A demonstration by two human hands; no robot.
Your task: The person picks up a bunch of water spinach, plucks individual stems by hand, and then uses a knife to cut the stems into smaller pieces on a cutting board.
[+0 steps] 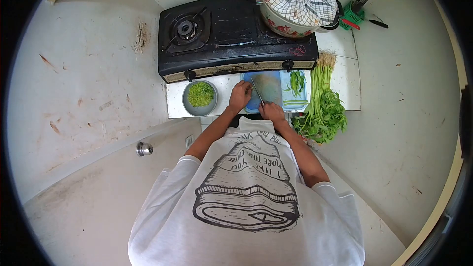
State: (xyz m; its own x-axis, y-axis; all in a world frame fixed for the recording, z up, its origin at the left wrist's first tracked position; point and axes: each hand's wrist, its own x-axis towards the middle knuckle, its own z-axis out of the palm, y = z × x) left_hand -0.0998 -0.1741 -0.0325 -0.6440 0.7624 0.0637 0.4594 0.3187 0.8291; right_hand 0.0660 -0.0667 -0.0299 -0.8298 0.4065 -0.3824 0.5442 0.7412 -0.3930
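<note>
On the blue cutting board (pixel 268 86) lies the blade of a knife (pixel 257 90); my right hand (pixel 271 112) is closed round its handle at the board's front edge. My left hand (pixel 240 94) rests at the board's left edge with its fingers drawn together beside the blade; what they hold, if anything, is too small to tell. Left of it stands a grey bowl (pixel 185 104) of chopped greens (pixel 201 94). A light tray (pixel 303 97) at the board's right side bears leaves (pixel 296 83) and cut stems (pixel 294 102).
Behind the board is a black gas stove (pixel 236 37) with a cloth-covered pot (pixel 288 30). A big bunch of leafy greens (pixel 325 106) lies on the right, roots toward the back. A green basket (pixel 353 16) with utensils stands back right. Walls close in both sides.
</note>
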